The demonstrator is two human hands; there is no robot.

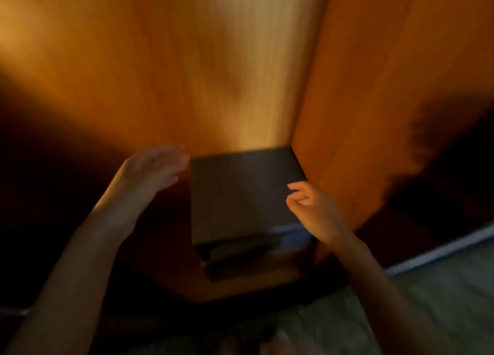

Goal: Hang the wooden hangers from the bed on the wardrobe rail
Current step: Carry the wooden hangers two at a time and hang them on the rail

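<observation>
No wooden hanger shows anywhere in this blurred view, and the wardrobe rail is out of sight too; what the camera catches of the wardrobe (187, 69) is its orange-brown back panel, lit in a pale streak down the middle, meeting a side panel (374, 101) at a corner on the right. Both hands are raised in front of that corner and both are empty. The left hand (153, 167) is held flat, fingers extended and close together, its tips reaching just to the left edge of a dark box (240, 194) — whether it touches the box cannot be told through the smear. The right hand (312, 207) is loosely curled, thumb and forefinger bent toward each other but pinching nothing, and it hangs over the box's right edge beside the side panel. The dark box sits pushed into the wardrobe corner, with a darker ledge or slot along its near face. Below, at the lower right, a greyish floor (441, 301) runs under a pale strip (441, 248) along the wardrobe's base.
</observation>
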